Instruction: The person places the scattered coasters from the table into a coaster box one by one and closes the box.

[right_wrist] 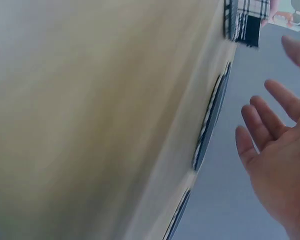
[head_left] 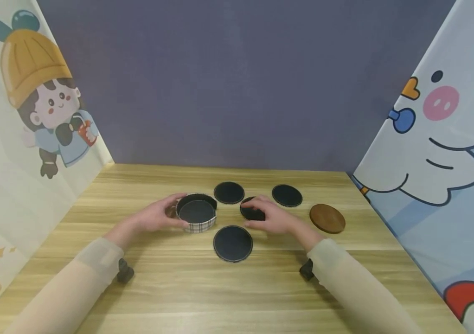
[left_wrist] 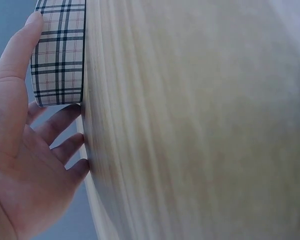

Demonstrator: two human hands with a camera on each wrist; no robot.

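Observation:
My left hand [head_left: 155, 216] holds a low round coaster holder [head_left: 201, 227] from its left side, thumb on the near wall. The holder has a plaid outside [left_wrist: 60, 55] and a black inside, with a gap in its wall toward the right. My right hand [head_left: 276, 219] hovers over a round black coaster [head_left: 255, 214], partly covering it in the head view. In the right wrist view the fingers [right_wrist: 260, 122] are loosely bent, spread and hold nothing. Other black coasters lie flat around it: one behind left [head_left: 229, 192], one behind right [head_left: 287, 195], one in front [head_left: 233, 244].
A round brown disc [head_left: 327, 218] lies on the wooden table [head_left: 203, 297] to the right of my right hand. A plain grey-purple panel [head_left: 228, 83] stands along the back edge. Cartoon-printed sheets [head_left: 7, 185] flank the table on both sides.

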